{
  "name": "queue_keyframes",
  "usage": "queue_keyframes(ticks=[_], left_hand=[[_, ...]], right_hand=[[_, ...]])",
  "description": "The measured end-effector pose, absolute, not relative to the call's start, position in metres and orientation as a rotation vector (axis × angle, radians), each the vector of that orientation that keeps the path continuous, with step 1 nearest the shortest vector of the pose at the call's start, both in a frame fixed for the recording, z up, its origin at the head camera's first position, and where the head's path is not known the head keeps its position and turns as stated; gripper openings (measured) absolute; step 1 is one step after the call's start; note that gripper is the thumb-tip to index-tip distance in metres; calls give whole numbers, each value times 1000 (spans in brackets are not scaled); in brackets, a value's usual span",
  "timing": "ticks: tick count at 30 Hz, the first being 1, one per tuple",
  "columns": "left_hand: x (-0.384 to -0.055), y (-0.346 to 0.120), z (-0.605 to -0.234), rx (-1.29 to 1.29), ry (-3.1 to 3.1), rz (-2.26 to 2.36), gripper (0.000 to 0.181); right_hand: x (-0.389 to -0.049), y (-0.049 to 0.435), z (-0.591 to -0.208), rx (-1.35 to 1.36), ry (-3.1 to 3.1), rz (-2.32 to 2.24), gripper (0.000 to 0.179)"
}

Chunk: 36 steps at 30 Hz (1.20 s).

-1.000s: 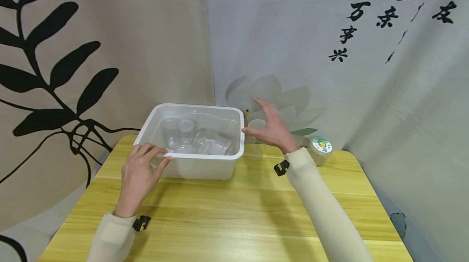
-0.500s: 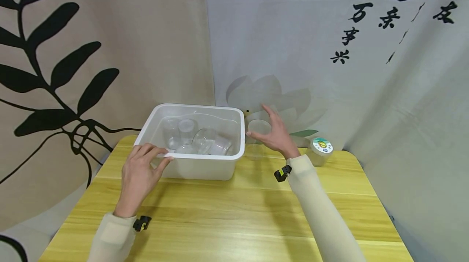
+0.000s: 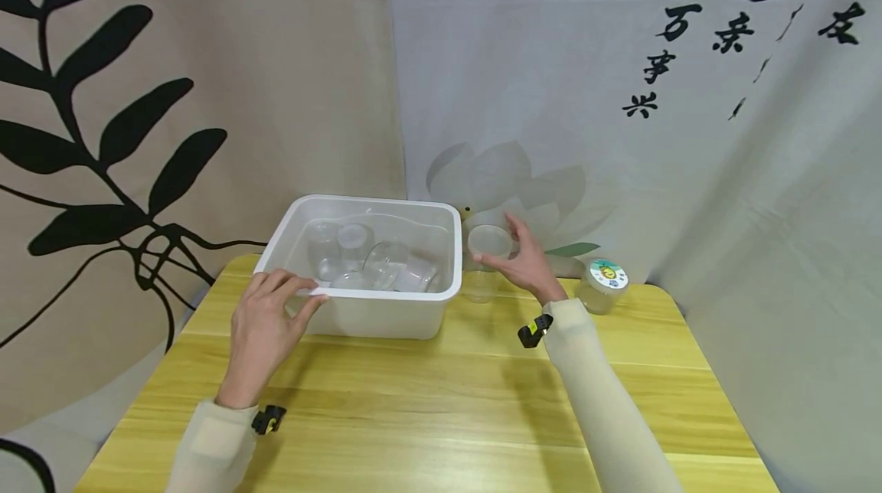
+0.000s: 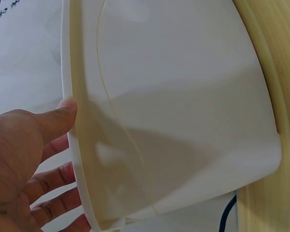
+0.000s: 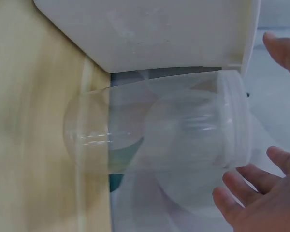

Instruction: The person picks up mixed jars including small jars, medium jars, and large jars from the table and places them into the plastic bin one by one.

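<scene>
Left hand (image 3: 267,328) pinching, right hand (image 3: 532,267) spread

With my left fingers I pinch the near rim of the white tub (image 3: 386,315), several clear containers (image 3: 353,239) inside it beyond them. My right fingers are spread just beside the lid (image 5: 237,118) of a tall clear jar (image 5: 154,125); whether they touch, I can't tell. The jar stands upright on the surface (image 3: 427,409), left of those fingers. To their right sits a labelled jar (image 3: 602,290).
</scene>
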<state>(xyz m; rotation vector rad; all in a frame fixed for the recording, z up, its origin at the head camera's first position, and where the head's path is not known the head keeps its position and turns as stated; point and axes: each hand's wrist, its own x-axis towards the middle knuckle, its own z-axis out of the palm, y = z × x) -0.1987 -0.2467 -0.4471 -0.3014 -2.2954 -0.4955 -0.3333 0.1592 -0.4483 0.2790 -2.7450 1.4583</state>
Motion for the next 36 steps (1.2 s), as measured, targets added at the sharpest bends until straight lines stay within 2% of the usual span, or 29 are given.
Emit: queue_keyframes(ticks=[12, 21, 36], left_hand=[[-199, -245, -447, -286, -2310, -500, 27], [-198, -245, -448, -278, -2317, -509, 27], [-198, -245, -449, -269, -2309, -510, 27]], right_hand=[[-344, 166, -473, 153, -2720, 1654, 115], [-352, 167, -495, 207, -2648, 1769, 98], [-352, 164, -504, 237, -2673, 1757, 90]])
